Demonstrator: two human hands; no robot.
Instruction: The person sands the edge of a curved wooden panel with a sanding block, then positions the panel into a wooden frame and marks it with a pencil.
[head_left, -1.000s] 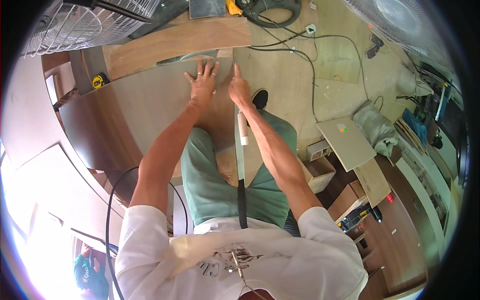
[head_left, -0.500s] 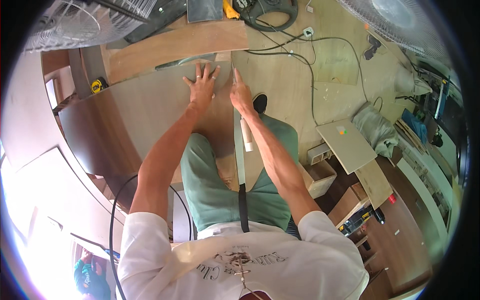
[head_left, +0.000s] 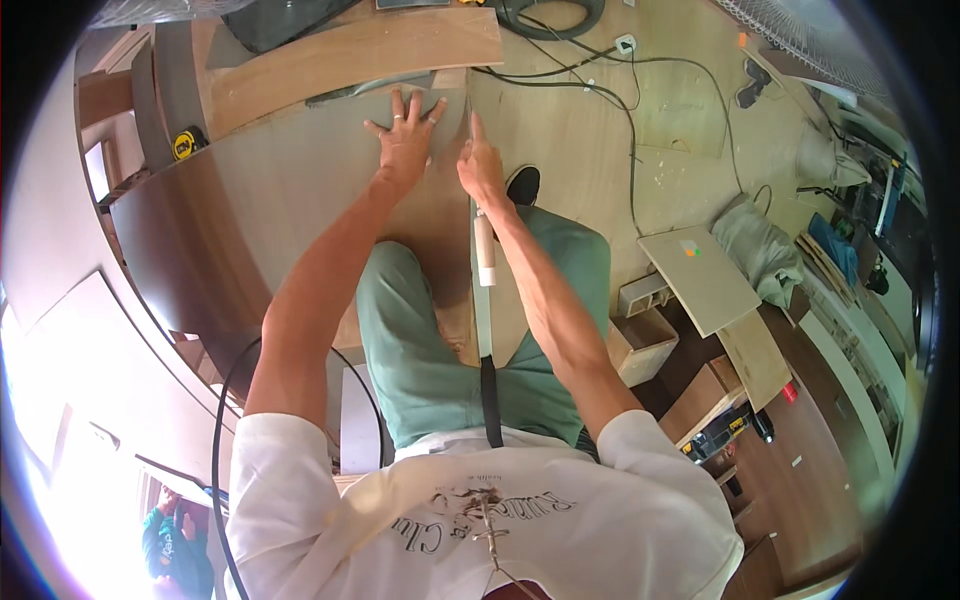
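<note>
My left hand (head_left: 405,145) lies flat with spread fingers on a large brown curved-edge panel (head_left: 300,200), close to its far end. At the panel's right edge, my right hand (head_left: 481,168) is closed around a slim hand tool with a pale wooden handle (head_left: 485,250). The index finger stretches forward along the tool, against the edge. The handle sticks out behind the wrist, toward me. My hand covers the tool's middle, so its exact kind cannot be made out. My knees are on either side of the panel's near right corner.
A curved wooden strip (head_left: 370,60) lies beyond the panel, and a yellow tape measure (head_left: 187,142) sits at its left. Black cables (head_left: 632,150) cross the floor to the right. Boards (head_left: 700,282), a cordless drill (head_left: 720,432) and a fan (head_left: 820,50) stand further right. Another person (head_left: 180,545) is at lower left.
The view has shifted, so the fans show less. My right hand, with the wooden-handled tool, has slid slightly along the panel's edge away from me. My left hand stays flat on the panel.
</note>
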